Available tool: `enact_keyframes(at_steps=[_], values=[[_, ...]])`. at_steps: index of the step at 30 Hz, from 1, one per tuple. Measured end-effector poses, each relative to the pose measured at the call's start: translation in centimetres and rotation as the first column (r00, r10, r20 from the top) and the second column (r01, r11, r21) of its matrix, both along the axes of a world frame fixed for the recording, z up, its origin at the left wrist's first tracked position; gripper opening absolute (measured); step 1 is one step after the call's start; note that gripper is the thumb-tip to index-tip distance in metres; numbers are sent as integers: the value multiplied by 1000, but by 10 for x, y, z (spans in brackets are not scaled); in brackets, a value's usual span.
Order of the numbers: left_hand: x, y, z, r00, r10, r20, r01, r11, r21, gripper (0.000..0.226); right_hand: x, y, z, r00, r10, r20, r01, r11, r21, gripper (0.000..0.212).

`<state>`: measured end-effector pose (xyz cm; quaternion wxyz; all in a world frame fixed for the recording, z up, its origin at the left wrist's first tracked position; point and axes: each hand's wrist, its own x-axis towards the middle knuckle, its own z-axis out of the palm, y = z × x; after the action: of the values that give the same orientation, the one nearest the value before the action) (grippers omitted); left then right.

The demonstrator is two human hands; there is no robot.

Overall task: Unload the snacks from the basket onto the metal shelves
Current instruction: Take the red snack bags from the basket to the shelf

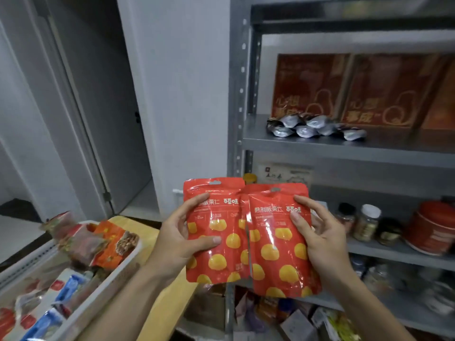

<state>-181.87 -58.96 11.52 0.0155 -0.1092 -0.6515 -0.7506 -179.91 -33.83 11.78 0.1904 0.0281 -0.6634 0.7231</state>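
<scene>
Where the frame ends at the right, the metal shelves (344,146) are cut off, and the lower tiers are blurred, so that the cartons and packets (295,318) at the bottom cannot be identified. Red boxes (344,92) are stood at the back of the upper tier, their print too soft to be read; silver pouches (312,127) are heaped before them. Jars (366,222) and a red tin (430,230) are kept on the tier below. Only part of the white basket (110,284) is seen at lower left, with mixed snacks (98,242) inside, poorly resolved. Two red chestnut packets are held upright, side by side, in front of the shelves, between the upper and lower tiers: the left packet (219,254) is grasped by the left hand (179,242), thumb laid across its face and fingers hidden behind; the right packet (278,252), overlapping the first at its edge, is gripped by the right hand (320,239), fingers spread along its side. Both forearms are raised from the lower edge.
</scene>
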Motion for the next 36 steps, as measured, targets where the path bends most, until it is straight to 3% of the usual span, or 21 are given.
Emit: enact_keyframes(at_steps=[10, 19, 28, 36], values=[[-14, 192, 26, 990, -145, -1, 144, 989, 40, 75, 31, 191, 22, 985, -171, -3, 171, 983, -65, 25], [-44, 307, 71, 973, -223, -58, 225, 974, 37, 77, 25, 290, 54, 969, -246, -37, 242, 966, -96, 22], [-133, 387, 112, 946, -299, -126, 301, 954, -9, 78, -37, 359, 91, 949, -314, -16, 312, 947, -74, 16], [-235, 449, 131, 964, -262, -49, 260, 965, -44, 73, -120, 417, 116, 913, -402, 67, 407, 911, -75, 17]])
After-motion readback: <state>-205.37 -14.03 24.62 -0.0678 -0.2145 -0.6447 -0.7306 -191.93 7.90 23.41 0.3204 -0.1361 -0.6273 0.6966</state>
